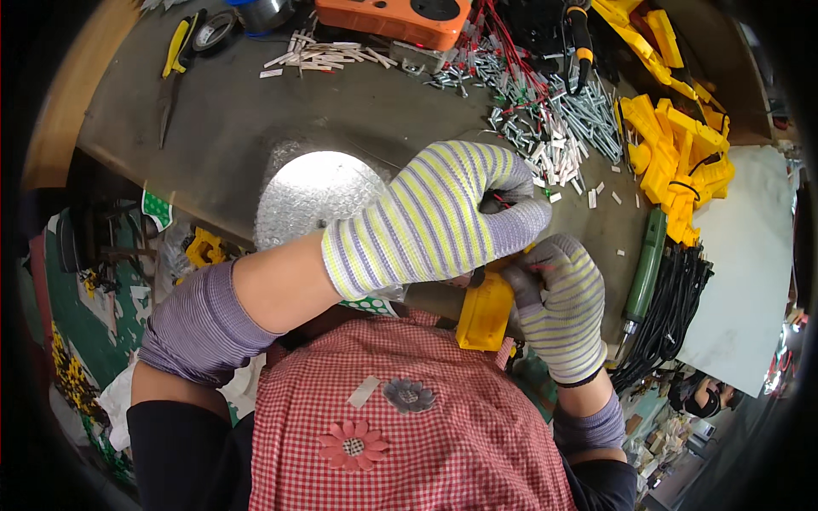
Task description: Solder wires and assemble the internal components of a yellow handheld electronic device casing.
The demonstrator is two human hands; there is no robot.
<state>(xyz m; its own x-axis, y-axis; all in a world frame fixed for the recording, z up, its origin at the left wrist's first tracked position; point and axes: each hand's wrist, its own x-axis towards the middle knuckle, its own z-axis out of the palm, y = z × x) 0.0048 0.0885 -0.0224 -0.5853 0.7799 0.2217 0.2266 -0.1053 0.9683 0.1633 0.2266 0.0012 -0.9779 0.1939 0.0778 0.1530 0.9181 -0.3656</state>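
Note:
Both my hands wear striped knit gloves and are close together near the table's front edge. My left hand (447, 213) is closed in a pinch, and a short bit of red wire (503, 201) shows between its thumb and curled fingers. My right hand (564, 302), lower and to the right, is also closed, with a bit of red wire (538, 267) at its fingers. Just left of the right hand's fingers is a yellow plastic housing (486, 317). My left hand partly covers its upper end, so I cannot tell what supports it.
A shiny bubble-wrap sheet (319, 192) lies left of my hands. Beyond them are piles of screws (588, 119) and white tubes (558, 153). A green screwdriver (645, 272), black cables (673, 298) and yellow housings (677, 166) lie right. Pliers (173, 81) lie far left.

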